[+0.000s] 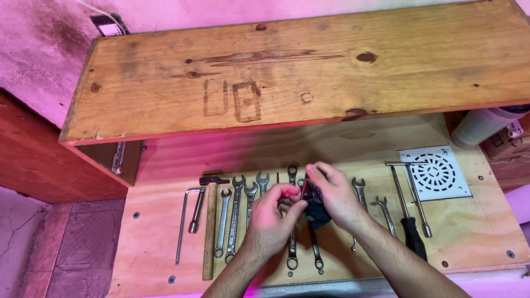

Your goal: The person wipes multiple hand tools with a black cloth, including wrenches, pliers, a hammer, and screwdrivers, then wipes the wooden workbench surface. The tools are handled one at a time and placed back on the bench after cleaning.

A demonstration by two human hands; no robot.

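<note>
While both hands [302,203] pinch dark part [315,206], wrenches [235,207] close either side

The small dark object [314,206] pinched between the left hand [268,221] and right hand [336,194] is largely covered by the fingers; its kind cannot be told. Wrenches [292,251] beneath the grip are partly hidden.

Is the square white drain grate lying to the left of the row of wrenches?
No, the drain grate lies at the right end of the lower board, beyond the wrenches and the screwdriver.
</note>
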